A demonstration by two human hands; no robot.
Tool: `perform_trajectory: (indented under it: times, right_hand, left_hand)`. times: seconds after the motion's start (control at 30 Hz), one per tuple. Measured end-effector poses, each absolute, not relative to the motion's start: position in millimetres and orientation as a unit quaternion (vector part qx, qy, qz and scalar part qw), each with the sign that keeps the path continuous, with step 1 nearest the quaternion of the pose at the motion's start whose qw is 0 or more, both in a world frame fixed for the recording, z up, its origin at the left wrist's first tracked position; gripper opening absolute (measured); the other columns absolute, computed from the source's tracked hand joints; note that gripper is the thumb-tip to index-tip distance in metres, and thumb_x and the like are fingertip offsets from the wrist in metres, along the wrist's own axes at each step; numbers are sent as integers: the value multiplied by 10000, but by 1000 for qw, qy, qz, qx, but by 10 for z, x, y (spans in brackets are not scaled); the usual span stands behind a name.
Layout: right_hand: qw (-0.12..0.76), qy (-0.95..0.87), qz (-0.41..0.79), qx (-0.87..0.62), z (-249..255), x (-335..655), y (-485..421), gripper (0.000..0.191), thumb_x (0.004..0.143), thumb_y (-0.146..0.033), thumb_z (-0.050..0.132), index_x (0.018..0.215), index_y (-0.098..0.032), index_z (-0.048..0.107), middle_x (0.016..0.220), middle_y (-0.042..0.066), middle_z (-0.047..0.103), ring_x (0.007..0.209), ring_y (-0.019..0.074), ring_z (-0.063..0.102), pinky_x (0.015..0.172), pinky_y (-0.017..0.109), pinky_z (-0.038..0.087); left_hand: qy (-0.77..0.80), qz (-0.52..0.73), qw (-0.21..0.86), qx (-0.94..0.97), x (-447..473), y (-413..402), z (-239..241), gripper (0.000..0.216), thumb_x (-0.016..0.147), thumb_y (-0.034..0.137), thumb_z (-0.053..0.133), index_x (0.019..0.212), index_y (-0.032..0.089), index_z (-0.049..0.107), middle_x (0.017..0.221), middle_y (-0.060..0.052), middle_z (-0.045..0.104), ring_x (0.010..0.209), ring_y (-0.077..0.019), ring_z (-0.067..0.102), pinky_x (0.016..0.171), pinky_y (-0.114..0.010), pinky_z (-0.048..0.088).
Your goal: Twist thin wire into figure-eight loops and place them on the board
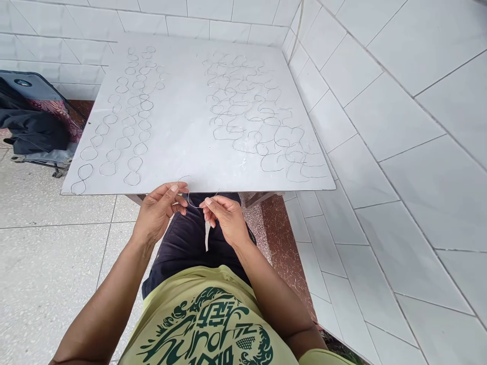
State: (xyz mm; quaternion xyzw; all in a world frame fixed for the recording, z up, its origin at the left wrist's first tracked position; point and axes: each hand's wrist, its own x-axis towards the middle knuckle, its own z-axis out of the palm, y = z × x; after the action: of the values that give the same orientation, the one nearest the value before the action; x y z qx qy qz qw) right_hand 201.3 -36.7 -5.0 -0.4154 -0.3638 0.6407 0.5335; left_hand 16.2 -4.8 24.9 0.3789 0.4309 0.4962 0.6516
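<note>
1 tee (pixel 205 319), L hand (pixel 162 207) pinching 1 wire (pixel 189 199), R hand (pixel 227 218) ditto + 1 strip (pixel 207 237)

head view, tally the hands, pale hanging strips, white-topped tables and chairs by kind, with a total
Hands: 2 (left hand, right hand)
Pale strip: 1, hanging below the right hand
White-topped table: 1
Chair: 1
Total: 5
</note>
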Motion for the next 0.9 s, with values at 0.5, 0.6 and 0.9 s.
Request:
perform_trajectory:
  times: [0.5,0.6,0.9]
  right_hand:
    - [513,-329,696,-379,4,1895,-425,342,890,-517,753,943,-188,678,812,32,755,601,149,711,469,227,525]
    - [507,-345,681,-400,33,1872,-454,339,870,-508,765,978,-197,684,780,9,738,549,138,679,438,232,527]
    - [487,-388,620,-477,167,1811,-537,219,924,-416,686,949,-198,684,537,-77,606,326,71,476,304,174,360]
  left_hand:
    - [370,407,730,405,42,-23,276,220,829,236,850,1022,178,765,919,-56,693,681,-133,645,532,-226,528]
    - [337,353,733,473,-15,-35,250,315,822,208,849,1131,204,785,904,-55,676,654,-125,609,520,-231,514]
    - [299,309,651,625,-33,-159,357,275,844,197,824,1111,264,833,1058,-119,669,896,-232,694,795,-393,616]
